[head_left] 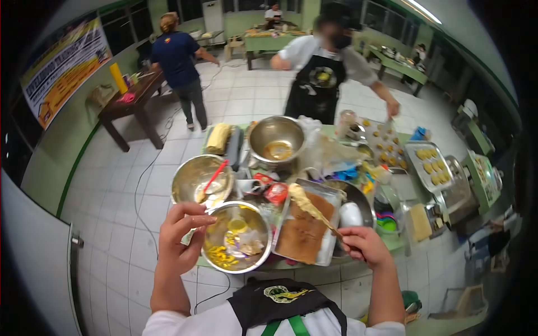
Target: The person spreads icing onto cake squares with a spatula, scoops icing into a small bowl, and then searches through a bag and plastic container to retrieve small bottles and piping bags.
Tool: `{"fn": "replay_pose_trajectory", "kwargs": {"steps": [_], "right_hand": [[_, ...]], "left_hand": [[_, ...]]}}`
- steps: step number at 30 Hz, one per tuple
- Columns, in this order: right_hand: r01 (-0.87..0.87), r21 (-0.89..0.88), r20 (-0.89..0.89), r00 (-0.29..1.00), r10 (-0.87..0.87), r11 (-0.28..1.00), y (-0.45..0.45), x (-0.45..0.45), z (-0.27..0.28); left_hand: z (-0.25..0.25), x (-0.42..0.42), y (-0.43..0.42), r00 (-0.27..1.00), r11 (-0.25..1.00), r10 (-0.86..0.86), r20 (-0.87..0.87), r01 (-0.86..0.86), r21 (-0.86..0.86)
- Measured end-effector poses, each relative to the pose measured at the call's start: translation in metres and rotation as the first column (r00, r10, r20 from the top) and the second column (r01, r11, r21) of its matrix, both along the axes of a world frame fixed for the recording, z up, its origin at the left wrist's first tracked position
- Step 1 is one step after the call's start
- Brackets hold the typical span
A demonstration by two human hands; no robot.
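My right hand [364, 245] is closed round the handle of a spatula [329, 225], whose far end is thickly coated in pale yellow cream [302, 200]. It hangs over a brown sheet cake [302, 238] in a rectangular metal pan [327, 259]. My left hand [184, 231] is raised at the left rim of a steel bowl [265, 255], fingers bent and apart, holding nothing I can see. In that bowl lie yellow scraps and crumpled wrappers. Behind it, a larger steel bowl [180, 180] smeared with cream holds a red-handled spatula [216, 176].
Another steel bowl [255, 134] and a yellow rolled cake [218, 138] stand at the back. Beyond the pan are a dark round pan [367, 204] with a white cup [351, 214] and a tray of pastries [417, 151]. A person in a black apron [316, 98] reaches across opposite me.
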State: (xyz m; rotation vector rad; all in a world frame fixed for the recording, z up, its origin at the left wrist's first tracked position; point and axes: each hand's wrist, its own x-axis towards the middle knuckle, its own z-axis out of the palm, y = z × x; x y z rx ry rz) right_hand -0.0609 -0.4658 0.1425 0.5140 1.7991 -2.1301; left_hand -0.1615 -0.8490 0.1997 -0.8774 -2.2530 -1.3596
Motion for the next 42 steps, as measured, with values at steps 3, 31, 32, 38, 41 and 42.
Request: {"fn": "replay_pose_trajectory", "kwargs": {"steps": [3,31,32,38,41,42], "right_hand": [[0.234,0.037,-0.025,0.972,-0.233,0.972,0.062,0.107,0.001],[0.936,0.150,0.010,0.321,-0.947,0.319,0.403,0.438,-0.062],[0.933,0.165,0.015,0.322,-0.947,0.320,0.423,0.432,-0.063],[0.906,0.219,0.011,0.368,-0.930,0.362,0.532,0.393,-0.067],[0.872,0.210,0.045,0.443,-0.896,0.441,0.577,0.372,-0.069],[0.843,0.226,0.052,0.491,-0.870,0.489,0.592,0.365,-0.071]], "left_hand": [[0.044,0.044,0.101,0.901,0.985,0.001,-0.433,0.075,0.158],[0.028,0.178,0.699,0.493,0.623,-0.288,-0.821,0.748,0.230],[0.028,0.165,0.721,0.500,0.612,-0.291,-0.816,0.753,0.244],[-0.052,0.136,0.864,0.761,0.755,-0.647,0.035,0.635,0.162],[-0.122,0.121,0.903,0.704,0.797,-0.579,0.411,0.596,0.099],[-0.137,0.121,0.908,0.707,0.816,-0.537,0.460,0.574,0.071]]}}
